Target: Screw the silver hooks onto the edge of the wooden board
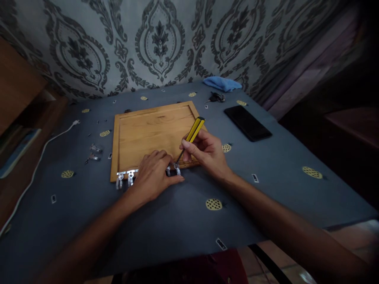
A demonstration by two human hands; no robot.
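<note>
A wooden panel (145,132) with a raised border lies flat on the table. Silvery metal clips (119,180) line its near edge. My right hand (209,154) grips a yellow-and-black screwdriver (195,130), tilted so that its thin shaft points down at a metal clip (177,168) near the edge's right end. Across the panel's near edge lies my left hand (155,171), its thumb and forefinger on either side of that clip, pinching it against the wood. Part of the row of clips is hidden under this hand.
Loose metal clips (94,152) and tiny screws lie left of the panel. A black phone (248,123), keys (216,97) and a blue cloth (222,83) sit to the right. A white cable (44,152) runs along the left beside a wooden shelf (22,83). Patterned curtain hangs behind.
</note>
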